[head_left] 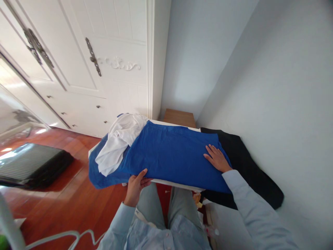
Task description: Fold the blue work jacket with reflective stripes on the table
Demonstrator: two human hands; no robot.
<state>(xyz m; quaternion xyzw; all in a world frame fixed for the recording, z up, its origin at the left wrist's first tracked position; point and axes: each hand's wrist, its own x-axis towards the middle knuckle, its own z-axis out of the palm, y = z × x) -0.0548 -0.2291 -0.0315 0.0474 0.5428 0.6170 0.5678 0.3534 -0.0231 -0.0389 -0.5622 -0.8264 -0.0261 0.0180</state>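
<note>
A blue garment (pixel 169 154) lies spread over a small white table (pixel 179 185) in front of me. My left hand (pixel 136 185) pinches its near edge, fingers closed round the cloth. My right hand (pixel 217 158) rests flat on the blue garment near its right end, fingers stretched out. A crumpled white garment (pixel 118 142) sits on the blue one at the left end. A black garment (pixel 247 166) lies to the right, beside the wall, partly under the blue cloth.
White wardrobe doors (pixel 85 69) with dark metal handles stand at the left. A dark flat case (pixel 31 165) lies on the red wooden floor (pixel 73 201). A wooden stand (pixel 180 118) sits in the far corner. White walls close in the right side.
</note>
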